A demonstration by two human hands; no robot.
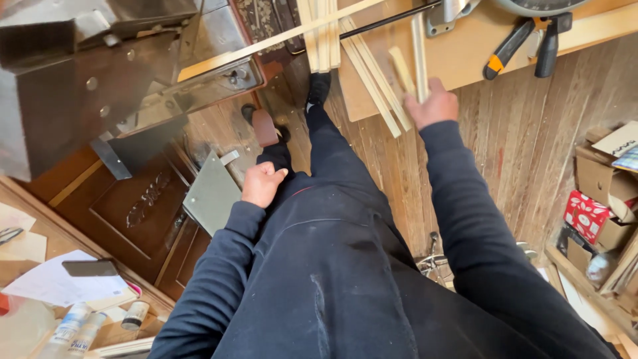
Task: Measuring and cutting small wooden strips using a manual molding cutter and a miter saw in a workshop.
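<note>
head view: right hand (pixel 435 105) curls around thin wooden strips (pixel 382 80) on the board (pixel 465 56); left hand (pixel 261 184) fisted, empty, beside the thigh.

Your left hand (pixel 263 184) hangs in a loose fist by your thigh; your right hand (pixel 433 104) reaches forward, arm outstretched, fingers curled.

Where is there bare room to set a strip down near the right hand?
Bare floorboards lie between the right hand and the cardboard boxes. The board is crowded: wood strips at left, clamp at right.
</note>
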